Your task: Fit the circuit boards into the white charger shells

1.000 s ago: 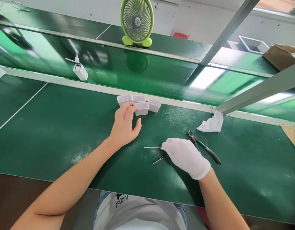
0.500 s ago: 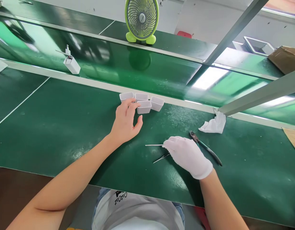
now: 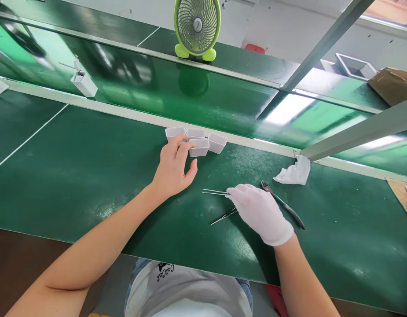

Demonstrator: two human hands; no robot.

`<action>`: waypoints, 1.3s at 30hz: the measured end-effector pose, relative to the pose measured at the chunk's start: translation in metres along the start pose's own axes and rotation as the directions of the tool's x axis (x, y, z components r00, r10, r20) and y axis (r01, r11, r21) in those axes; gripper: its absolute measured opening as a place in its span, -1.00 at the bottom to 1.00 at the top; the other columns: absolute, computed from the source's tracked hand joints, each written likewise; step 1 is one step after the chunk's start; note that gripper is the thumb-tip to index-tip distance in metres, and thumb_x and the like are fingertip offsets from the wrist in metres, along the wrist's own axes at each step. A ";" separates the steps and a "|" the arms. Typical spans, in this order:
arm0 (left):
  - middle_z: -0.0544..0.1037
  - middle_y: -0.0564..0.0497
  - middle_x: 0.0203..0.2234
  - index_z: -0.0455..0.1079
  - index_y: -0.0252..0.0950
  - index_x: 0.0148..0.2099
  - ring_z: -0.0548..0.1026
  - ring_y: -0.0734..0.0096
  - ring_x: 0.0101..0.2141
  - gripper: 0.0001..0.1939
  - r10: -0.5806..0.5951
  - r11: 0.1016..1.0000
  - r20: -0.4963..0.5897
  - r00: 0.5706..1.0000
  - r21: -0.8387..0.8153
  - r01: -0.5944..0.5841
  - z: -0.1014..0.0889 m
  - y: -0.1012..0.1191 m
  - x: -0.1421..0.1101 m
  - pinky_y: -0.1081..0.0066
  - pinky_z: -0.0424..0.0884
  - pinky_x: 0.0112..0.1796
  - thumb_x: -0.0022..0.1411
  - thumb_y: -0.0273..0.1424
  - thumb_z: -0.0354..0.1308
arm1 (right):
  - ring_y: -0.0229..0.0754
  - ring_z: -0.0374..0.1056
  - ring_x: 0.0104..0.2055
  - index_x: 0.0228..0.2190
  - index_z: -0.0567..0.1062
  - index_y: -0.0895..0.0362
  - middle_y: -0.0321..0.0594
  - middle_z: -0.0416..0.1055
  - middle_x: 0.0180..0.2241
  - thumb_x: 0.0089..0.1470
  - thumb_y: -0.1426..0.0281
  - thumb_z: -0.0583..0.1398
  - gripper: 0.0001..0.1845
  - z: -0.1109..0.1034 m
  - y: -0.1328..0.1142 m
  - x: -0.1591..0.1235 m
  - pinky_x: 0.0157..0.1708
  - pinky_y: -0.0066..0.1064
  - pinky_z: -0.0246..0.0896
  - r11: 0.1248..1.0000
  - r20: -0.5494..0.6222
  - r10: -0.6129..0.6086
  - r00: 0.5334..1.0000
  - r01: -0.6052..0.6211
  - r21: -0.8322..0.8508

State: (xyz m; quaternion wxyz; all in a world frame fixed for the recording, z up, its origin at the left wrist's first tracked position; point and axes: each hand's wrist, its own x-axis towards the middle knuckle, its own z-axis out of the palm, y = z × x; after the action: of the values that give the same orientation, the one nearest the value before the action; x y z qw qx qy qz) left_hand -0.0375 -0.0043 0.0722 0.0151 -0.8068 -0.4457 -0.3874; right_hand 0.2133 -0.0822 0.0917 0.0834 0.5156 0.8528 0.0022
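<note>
My left hand point(image 3: 173, 169), bare, is held over small white open-topped boxes with its fingers apart. Its fingertips are at the rims of the left box point(image 3: 174, 132) and the front box point(image 3: 199, 148); whether they press on them I cannot tell. Another box point(image 3: 196, 133) stands behind, and one more point(image 3: 218, 143) leans at the right. In a white glove, my right hand point(image 3: 256, 211) is closed around metal tweezers point(image 3: 214, 192), whose two tips point left, slightly apart. Below it a dark, slim pointed tool point(image 3: 223, 216) lies on the table, partly covered by the hand.
Pliers point(image 3: 284, 206) lie right of the gloved hand, with a crumpled white cloth point(image 3: 294, 171) behind them. A white box-shaped part point(image 3: 84, 83) sits on the shiny green belt point(image 3: 140, 97) beyond the table's pale edge strip. A green fan point(image 3: 197, 26) stands on the far ledge.
My right hand has tipped the tweezers slightly upward, and both their tips now show. The white part on the belt has shifted left. My left hand stays at the boxes.
</note>
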 end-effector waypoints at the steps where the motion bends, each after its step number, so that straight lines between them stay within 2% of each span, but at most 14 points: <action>1: 0.31 -0.25 0.09 0.20 -0.22 0.13 0.38 -0.04 0.15 -0.59 0.003 1.000 0.000 1.000 0.006 -0.003 0.000 0.000 0.000 -0.02 0.40 0.08 0.26 -0.46 0.14 | -0.17 0.39 -0.35 -0.29 0.51 0.09 -0.21 0.45 -0.39 0.40 0.43 0.02 -0.71 0.000 -0.001 0.000 -0.43 -0.35 -0.04 0.999 -0.026 0.041 0.999 -0.041 -0.015; 4: 0.32 -0.25 0.09 0.20 -0.22 0.12 0.38 -0.05 0.14 -0.60 -0.006 1.000 0.014 1.000 0.021 0.005 0.000 0.000 -0.001 -0.03 0.39 0.06 0.26 -0.46 0.14 | -0.20 0.38 -0.45 -0.24 0.53 0.08 -0.22 0.46 -0.42 0.45 0.31 -0.03 -0.64 0.000 -0.002 0.001 -0.49 -0.36 -0.12 0.988 -0.057 0.147 0.988 -0.149 -0.032; 7: 0.32 -0.25 0.09 0.20 -0.22 0.12 0.38 -0.06 0.14 -0.61 -0.019 1.000 0.028 0.999 0.023 0.019 0.000 0.000 -0.001 -0.04 0.38 0.06 0.26 -0.45 0.13 | -0.22 0.36 -0.52 -0.20 0.54 0.06 -0.24 0.46 -0.46 0.45 0.26 -0.06 -0.60 0.001 -0.002 0.001 -0.53 -0.37 -0.18 0.985 -0.055 0.168 0.984 -0.170 -0.038; 11: 0.32 -0.25 0.10 0.19 -0.21 0.12 0.38 -0.05 0.15 -0.61 -0.019 0.999 0.029 0.999 0.031 0.018 0.000 0.000 -0.001 -0.04 0.39 0.05 0.26 -0.45 0.13 | -0.22 0.37 -0.50 -0.19 0.54 0.03 -0.26 0.46 -0.46 0.45 0.27 -0.07 -0.60 0.001 -0.001 0.000 -0.54 -0.39 -0.19 0.976 -0.102 0.211 0.972 -0.214 -0.025; 15: 0.32 -0.25 0.09 0.20 -0.21 0.11 0.38 -0.07 0.15 -0.62 -0.017 0.999 0.033 0.999 0.036 0.015 0.000 0.000 -0.001 -0.05 0.40 0.04 0.26 -0.45 0.14 | -0.19 0.42 -0.47 -0.21 0.55 0.03 -0.24 0.51 -0.40 0.44 0.26 -0.02 -0.64 0.002 0.002 0.000 -0.53 -0.38 -0.15 0.979 -0.015 0.201 0.979 -0.202 -0.015; 19: 0.32 -0.28 0.09 0.21 -0.24 0.10 0.37 -0.08 0.15 -0.64 -0.003 1.000 0.027 1.000 0.031 0.002 -0.001 0.000 0.000 -0.05 0.39 0.04 0.27 -0.45 0.13 | -0.18 0.45 -0.43 -0.16 0.54 0.02 -0.24 0.53 -0.38 0.44 0.25 -0.03 -0.65 0.004 0.002 0.002 -0.52 -0.38 -0.10 0.974 -0.007 0.225 0.974 -0.224 0.013; 25: 0.34 -0.26 0.08 0.22 -0.22 0.11 0.35 -0.09 0.18 -0.63 -0.018 1.000 0.048 0.999 0.023 0.017 -0.001 0.000 0.000 -0.06 0.37 0.06 0.26 -0.45 0.13 | -0.19 0.48 -0.35 0.07 0.43 0.02 -0.18 0.55 -0.21 0.46 0.33 -0.07 -0.66 0.006 0.003 0.001 -0.45 -0.40 0.07 0.960 -0.139 0.279 0.950 -0.274 0.056; 29: 0.32 -0.27 0.09 0.23 -0.23 0.09 0.37 -0.07 0.16 -0.66 -0.011 0.999 0.050 0.999 0.034 0.009 -0.001 0.000 0.000 -0.03 0.38 0.05 0.27 -0.45 0.13 | -0.19 0.45 -0.38 -0.04 0.47 0.10 -0.15 0.50 -0.20 0.42 0.49 -0.07 -0.66 0.007 0.007 0.000 -0.43 -0.40 0.13 0.973 -0.041 0.228 0.973 -0.227 0.029; 32: 0.32 -0.28 0.09 0.24 -0.24 0.08 0.41 -0.04 0.12 -0.67 -0.002 0.999 0.049 0.999 0.048 0.000 -0.001 0.000 0.000 -0.03 0.39 0.04 0.28 -0.45 0.13 | -0.19 0.45 -0.30 -0.06 0.46 0.15 -0.11 0.47 -0.15 0.41 0.53 -0.06 -0.69 0.009 0.008 0.002 -0.35 -0.42 0.20 0.975 -0.074 0.220 0.973 -0.216 0.054; 35: 0.32 -0.30 0.10 0.25 -0.27 0.08 0.43 -0.03 0.09 -0.69 -0.009 0.998 0.065 0.998 0.056 0.005 -0.001 -0.001 0.001 -0.03 0.39 0.05 0.30 -0.44 0.11 | -0.18 0.46 -0.29 -0.10 0.46 0.14 -0.12 0.49 -0.16 0.41 0.51 -0.03 -0.72 0.010 0.009 0.003 -0.35 -0.43 0.22 0.965 -0.139 0.260 0.956 -0.250 0.083; 39: 0.33 -0.32 0.09 0.27 -0.31 0.08 0.39 -0.06 0.15 -0.71 -0.015 0.998 0.098 0.995 0.066 0.008 -0.002 -0.001 0.000 -0.02 0.37 0.08 0.33 -0.43 0.10 | -0.13 0.46 -0.43 -0.18 0.48 0.08 -0.22 0.53 -0.31 0.39 0.45 0.05 -0.80 0.012 0.013 0.004 -0.48 -0.39 0.18 0.924 -0.105 0.368 0.924 -0.350 0.155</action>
State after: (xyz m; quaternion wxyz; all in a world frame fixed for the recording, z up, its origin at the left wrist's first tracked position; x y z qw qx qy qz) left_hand -0.0395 -0.0045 0.0738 0.0172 -0.8215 -0.4630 -0.3324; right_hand 0.2246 -0.0731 0.0806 -0.0096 0.6662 0.7457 -0.0053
